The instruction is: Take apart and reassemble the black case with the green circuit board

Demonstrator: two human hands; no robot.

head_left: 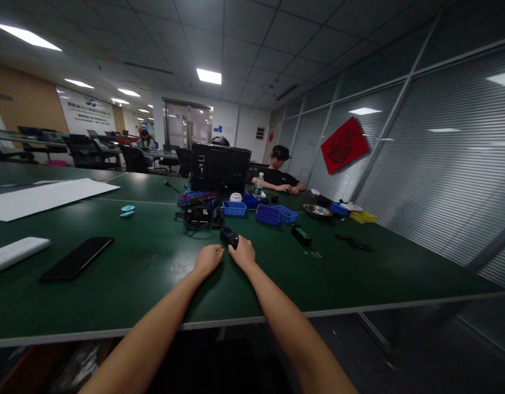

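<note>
A small black handheld device (228, 236) with a dark screen lies on the green table in front of me. My right hand (243, 253) is closed on its near right side, covering part of it. Just left of it, my left hand (209, 258) rests on the table with curled fingers; whatever may be inside them is hidden. Beyond the device are a black box (198, 215) with tangled cables and a blue tray (234, 208). To the right sits an open black case with a green inside (302, 235).
A monitor (220, 167) stands at the back, with a water bottle (258, 185) and a seated person (279, 175) beyond. Purple-blue bins (268, 214) and a metal bowl (317, 210) are on the right. Leftward lie a black flat slab (78, 258) and white sheet (51, 197).
</note>
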